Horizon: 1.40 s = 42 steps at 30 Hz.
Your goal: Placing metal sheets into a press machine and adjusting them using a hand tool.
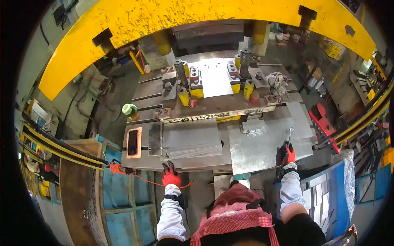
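Note:
My left hand [171, 177], in a red glove with dark fingertips, is at the table's near edge, close to the lower left corner of a stack of thin metal sheets [191, 137]. Its fingers are apart and it holds nothing visible. My right hand [289, 154], gloved the same way, is closed around a slim metal tool [291, 133] resembling a spanner, whose end points away from me. That hand is over the right side of a flat metal sheet [250, 151]. Small silvery pieces [254, 127] lie piled on this sheet's far part.
Beyond the table stands a press die with a bright sheet [216, 80] between posts, under a yellow press beam [205, 10]. A phone [133, 142] lies at left, near a green-capped bottle [129, 109]. A rag [276, 83] rests at far right. A red cord [147, 181] passes by my left hand.

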Each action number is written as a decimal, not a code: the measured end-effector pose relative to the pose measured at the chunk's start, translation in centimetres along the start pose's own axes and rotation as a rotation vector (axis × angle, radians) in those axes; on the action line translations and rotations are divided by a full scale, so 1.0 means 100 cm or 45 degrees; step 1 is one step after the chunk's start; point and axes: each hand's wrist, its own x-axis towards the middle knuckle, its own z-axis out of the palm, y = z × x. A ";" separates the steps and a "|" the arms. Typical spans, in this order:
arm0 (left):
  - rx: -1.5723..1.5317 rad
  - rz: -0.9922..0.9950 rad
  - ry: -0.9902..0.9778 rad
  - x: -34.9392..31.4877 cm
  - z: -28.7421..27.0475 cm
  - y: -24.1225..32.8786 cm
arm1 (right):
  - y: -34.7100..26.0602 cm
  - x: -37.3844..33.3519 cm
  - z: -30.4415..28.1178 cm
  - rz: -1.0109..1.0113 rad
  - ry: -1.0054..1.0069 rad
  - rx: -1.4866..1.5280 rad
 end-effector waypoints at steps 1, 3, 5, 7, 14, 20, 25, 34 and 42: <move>0.006 -0.007 -0.005 0.001 0.003 -0.004 | -0.004 -0.004 0.008 -0.010 0.018 0.021; 0.015 -0.015 -0.009 0.004 0.007 -0.007 | -0.004 -0.006 0.009 -0.077 0.028 -0.013; -0.011 -0.014 -0.045 0.006 -0.002 0.002 | 0.008 0.009 -0.006 -0.196 0.026 -0.115; -0.017 -0.052 -0.067 0.007 -0.009 0.006 | 0.013 0.013 -0.008 -0.185 0.023 -0.008; 0.040 -0.117 -0.084 0.005 -0.005 0.002 | 0.019 0.016 -0.012 -0.034 -0.056 0.068; 0.001 -0.054 -0.033 0.005 -0.008 0.008 | 0.019 0.019 -0.024 0.008 -0.055 0.041; -0.021 -0.061 -0.065 0.006 -0.002 0.000 | -0.016 -0.010 0.013 -0.068 -0.016 -0.026; -0.015 -0.119 -0.125 0.009 -0.004 0.000 | 0.008 0.006 -0.006 -0.095 -0.076 0.023; -0.036 -0.089 -0.100 0.006 -0.003 -0.006 | 0.001 -0.005 0.010 -0.139 0.034 0.034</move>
